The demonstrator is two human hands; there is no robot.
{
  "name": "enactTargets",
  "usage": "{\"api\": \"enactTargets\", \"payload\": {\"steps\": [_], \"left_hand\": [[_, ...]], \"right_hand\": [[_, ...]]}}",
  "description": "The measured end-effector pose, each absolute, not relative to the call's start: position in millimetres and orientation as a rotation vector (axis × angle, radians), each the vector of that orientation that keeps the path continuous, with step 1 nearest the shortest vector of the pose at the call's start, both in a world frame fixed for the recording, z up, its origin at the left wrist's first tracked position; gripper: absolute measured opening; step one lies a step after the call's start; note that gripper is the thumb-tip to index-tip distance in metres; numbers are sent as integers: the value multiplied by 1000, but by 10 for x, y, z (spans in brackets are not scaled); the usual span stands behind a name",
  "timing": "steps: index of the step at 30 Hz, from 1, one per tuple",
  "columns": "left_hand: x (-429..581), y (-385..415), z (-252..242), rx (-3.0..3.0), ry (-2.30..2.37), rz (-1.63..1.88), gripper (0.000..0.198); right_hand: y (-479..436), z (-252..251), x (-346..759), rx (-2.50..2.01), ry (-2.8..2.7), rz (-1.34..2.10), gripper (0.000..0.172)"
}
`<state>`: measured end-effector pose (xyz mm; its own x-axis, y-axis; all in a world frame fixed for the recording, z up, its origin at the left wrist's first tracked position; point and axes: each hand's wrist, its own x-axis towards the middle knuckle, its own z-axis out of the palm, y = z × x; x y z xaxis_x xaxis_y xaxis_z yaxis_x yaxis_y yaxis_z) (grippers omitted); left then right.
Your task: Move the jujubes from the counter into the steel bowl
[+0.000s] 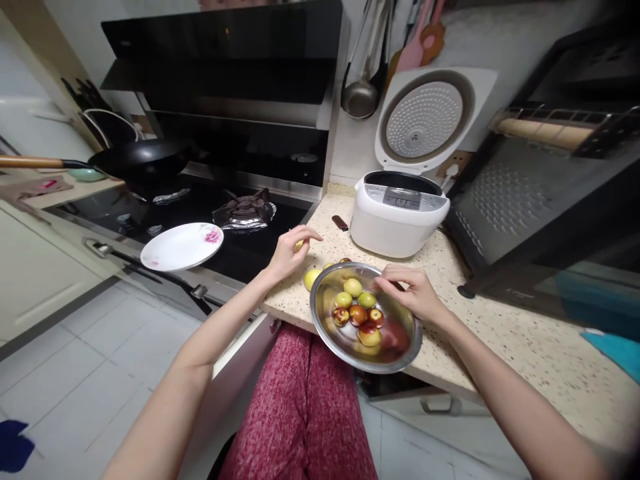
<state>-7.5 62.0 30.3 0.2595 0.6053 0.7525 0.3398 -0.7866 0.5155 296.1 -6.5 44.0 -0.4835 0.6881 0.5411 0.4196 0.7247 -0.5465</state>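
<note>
A steel bowl (330,333) holding several small green and red-brown fruits (358,315) sits at the front edge of the speckled counter (500,320). My left hand (290,250) hovers over the counter just left of the bowl, fingers pinched on a small yellow-green fruit (299,245). Another pale green fruit (311,279) lies on the counter beside the bowl's rim. My right hand (413,293) rests over the bowl's far right rim, fingers curled together; what they hold, if anything, is hidden.
An open white rice cooker (397,217) stands behind the bowl. A white flowered plate (181,245) sits on the black stove's front edge, a black wok (140,160) further back. A dark oven (545,200) fills the right. Ladles hang on the wall.
</note>
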Motion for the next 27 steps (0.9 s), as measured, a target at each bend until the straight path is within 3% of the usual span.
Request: {"api": "enactTargets", "payload": {"steps": [6, 10, 17, 22, 27], "left_hand": [[-385, 831, 224, 2415, 1211, 1180, 24], [-472, 865, 150, 2441, 1252, 942, 34], [-470, 903, 44, 2455, 1234, 916, 39], [-356, 822, 134, 2512, 970, 1038, 27], [-197, 739, 180, 2521, 657, 882, 28]], "right_hand": [[-34, 407, 2983, -823, -2174, 446, 32], [-31, 402, 2977, -811, -2186, 435, 31], [-17, 455, 3020, -849, -2321, 396, 30], [44, 503, 3120, -790, -2532, 453, 26], [95, 538, 3218, -817, -2573, 435, 29]]}}
